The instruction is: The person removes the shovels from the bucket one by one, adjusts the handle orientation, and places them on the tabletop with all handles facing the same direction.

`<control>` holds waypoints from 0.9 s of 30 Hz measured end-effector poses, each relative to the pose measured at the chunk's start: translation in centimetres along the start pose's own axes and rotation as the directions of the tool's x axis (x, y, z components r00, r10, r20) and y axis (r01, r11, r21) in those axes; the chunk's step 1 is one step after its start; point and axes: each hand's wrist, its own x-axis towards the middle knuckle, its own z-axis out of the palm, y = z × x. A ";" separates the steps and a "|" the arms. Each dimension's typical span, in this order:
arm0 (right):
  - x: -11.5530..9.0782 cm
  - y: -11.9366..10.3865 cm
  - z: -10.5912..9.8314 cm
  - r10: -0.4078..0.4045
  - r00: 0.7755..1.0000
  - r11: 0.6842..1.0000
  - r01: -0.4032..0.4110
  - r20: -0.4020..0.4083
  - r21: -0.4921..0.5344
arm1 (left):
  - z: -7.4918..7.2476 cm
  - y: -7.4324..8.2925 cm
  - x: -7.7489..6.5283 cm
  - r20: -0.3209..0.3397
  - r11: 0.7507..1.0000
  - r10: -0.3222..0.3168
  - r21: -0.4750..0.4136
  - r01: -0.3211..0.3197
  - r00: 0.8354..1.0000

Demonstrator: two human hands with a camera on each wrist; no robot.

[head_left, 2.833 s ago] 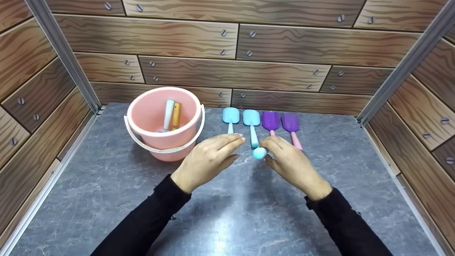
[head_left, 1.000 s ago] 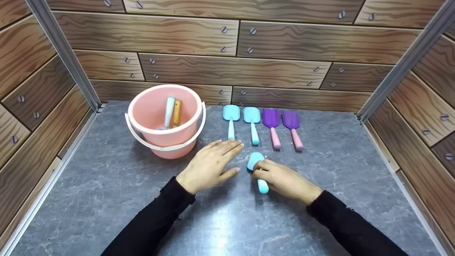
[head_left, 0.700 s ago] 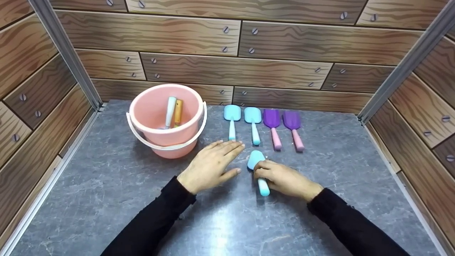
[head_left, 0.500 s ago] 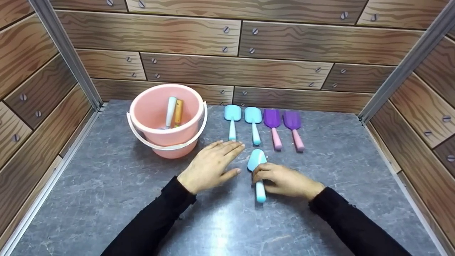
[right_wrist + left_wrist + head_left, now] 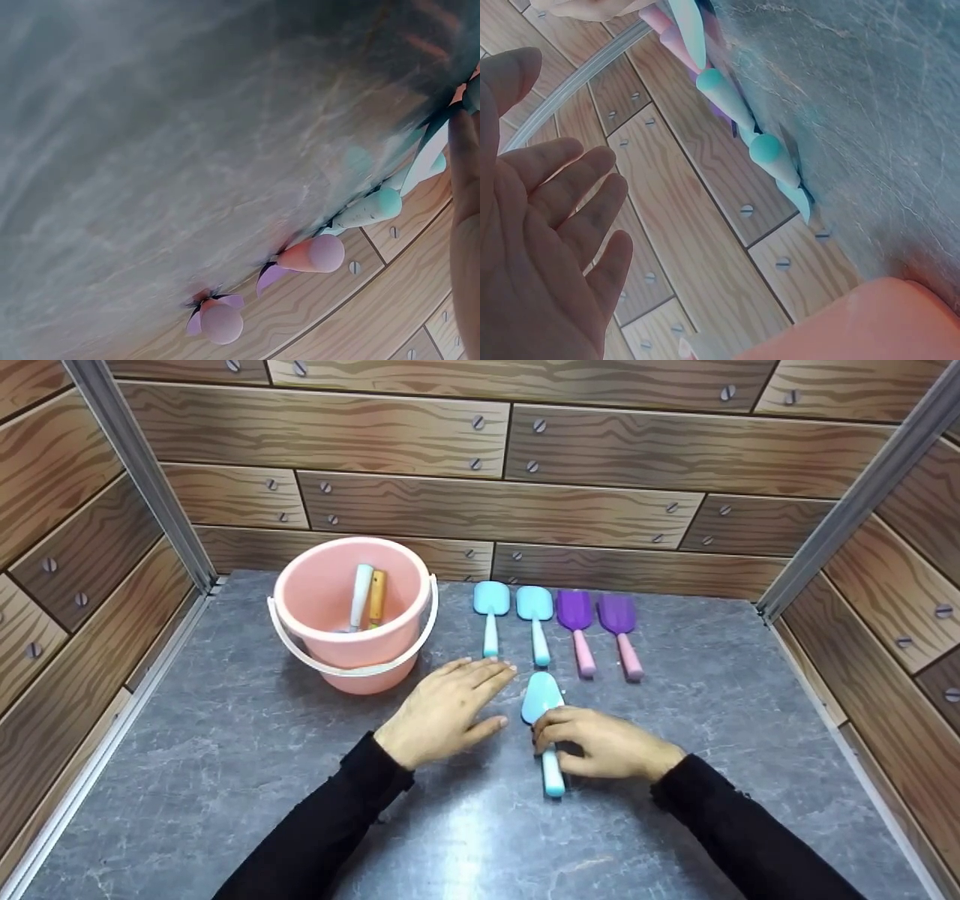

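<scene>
Trowel [image 5: 541,699] lies btwn the two hands in front of the tool row. R hand [image 5: 600,741] is nearer, being on it: fingers curled over the neck from the R side, thumb by the handle. L hand [image 5: 446,712] stands off to the L, apart from trowel, fingers straight, nothing held.

Governing relation (judged): trowel's long axis runs approx. front-to-back, blade twd back wall [image 5: 420,442], handle end twd the person, roughly in line w/ the handles of the blue shovels [image 5: 535,604]. R forearm comes in across that axis. Purple shovels [image 5: 574,610] lie farther R; pail [image 5: 360,654] is L, beyond L hand.

View diffs: head view alone shows pail's inside, w/ a white handle [image 5: 361,594] and an orange handle [image 5: 377,596] standing in it, plus the full row order. L wrist view adds L palm, bare; head gives its back only. R wrist view shows trowel's blade nearly edge-on, but R grip mostly out of frame. Whether blade touches table [image 5: 225,750]: can't tell.
</scene>
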 end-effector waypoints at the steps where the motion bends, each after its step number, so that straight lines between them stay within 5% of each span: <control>1: 0.0 0.0 0.0 0.002 1.000 1.000 -0.002 -0.003 -0.003 | 0.0 0.0 0.0 0.000 1.000 0.000 0.001 0.000 1.000; 9: 0.6 -0.8 -0.9 0.073 0.991 0.994 -0.081 -0.109 -0.076 | -0.7 -0.3 0.0 -0.008 1.000 -0.010 -0.007 0.010 1.000; 16: 1.2 -1.9 -2.6 0.215 0.941 0.952 -0.262 -0.260 -0.161 | -1.6 -0.8 -0.2 -0.039 1.000 -0.026 -0.001 0.026 0.999; 27: 1.0 -4.0 -5.1 0.301 0.882 0.918 -0.371 -0.363 -0.142 | -3.3 -1.2 -0.6 -0.087 0.998 -0.050 0.021 0.052 0.995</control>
